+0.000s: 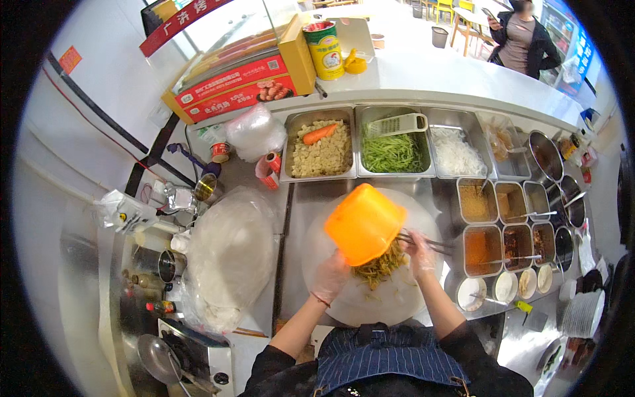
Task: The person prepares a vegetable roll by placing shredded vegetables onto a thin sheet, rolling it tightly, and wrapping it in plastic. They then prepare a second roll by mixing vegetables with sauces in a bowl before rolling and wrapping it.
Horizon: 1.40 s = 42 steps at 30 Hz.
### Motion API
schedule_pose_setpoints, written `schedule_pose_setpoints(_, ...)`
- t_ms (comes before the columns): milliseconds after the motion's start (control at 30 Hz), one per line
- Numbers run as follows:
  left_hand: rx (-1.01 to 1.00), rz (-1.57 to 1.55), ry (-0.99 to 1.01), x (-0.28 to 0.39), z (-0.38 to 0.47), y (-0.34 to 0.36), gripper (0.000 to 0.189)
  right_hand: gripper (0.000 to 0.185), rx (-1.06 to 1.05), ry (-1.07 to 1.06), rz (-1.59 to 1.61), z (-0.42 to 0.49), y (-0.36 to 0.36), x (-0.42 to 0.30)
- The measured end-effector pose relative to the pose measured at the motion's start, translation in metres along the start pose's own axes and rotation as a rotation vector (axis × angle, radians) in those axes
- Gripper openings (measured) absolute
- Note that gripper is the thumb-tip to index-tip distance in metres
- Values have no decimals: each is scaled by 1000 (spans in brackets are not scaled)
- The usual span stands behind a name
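An orange plastic basin is tilted over a round white board. My left hand, in a clear plastic glove, grips the basin's lower left rim. Shredded greenish-brown food lies on the board below the basin, partly hidden by it. My right hand, also gloved, holds dark chopsticks whose tips reach towards the food by the basin's right edge. The inside of the basin is turned away from view.
Behind the board stand steel trays of diced food with a carrot, shredded cucumber with a grater, and white shreds. Seasoning containers flank the right; a plastic-wrapped pile lies left. A person stands beyond the counter.
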<state>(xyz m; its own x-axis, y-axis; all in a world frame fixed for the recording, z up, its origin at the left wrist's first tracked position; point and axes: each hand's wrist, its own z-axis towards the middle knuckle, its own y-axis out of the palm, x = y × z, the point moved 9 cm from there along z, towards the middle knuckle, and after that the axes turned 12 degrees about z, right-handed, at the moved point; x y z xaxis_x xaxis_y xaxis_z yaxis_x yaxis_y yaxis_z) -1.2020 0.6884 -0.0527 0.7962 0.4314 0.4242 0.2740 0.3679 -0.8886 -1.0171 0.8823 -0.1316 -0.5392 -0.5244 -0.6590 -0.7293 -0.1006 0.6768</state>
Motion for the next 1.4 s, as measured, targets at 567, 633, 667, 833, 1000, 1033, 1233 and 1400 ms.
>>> schedule_pose_setpoints(567,-355,-1289,-660,-50,153,-19,61,69,-957,-847,-1431,14,259,-76)
schedule_pose_setpoints(633,-394,-1345,-684,-71,185,-10,64,36,-591,-502,-1520,47,209,-76)
schedule_pose_setpoints(667,-449,-1341,-714,-81,197,-3,64,25,-569,-368,-1560,47,187,-61)
schedule_pose_setpoints(833,-420,-1148,-861,-139,232,24,60,24,-801,-57,-1678,21,114,20)
schedule_pose_setpoints(1000,227,154,-403,-158,226,-81,46,29,-461,-60,-1562,109,91,3)
schedule_pose_setpoints(1033,470,-60,-317,-147,204,-100,40,28,-503,-272,-1614,125,104,-5)
schedule_pose_setpoints(1233,471,-233,-22,-49,104,-59,13,27,-501,-222,-1990,197,77,38)
schedule_pose_setpoints(1400,47,-90,-71,-31,156,68,21,30,-419,-187,-2020,198,59,39)
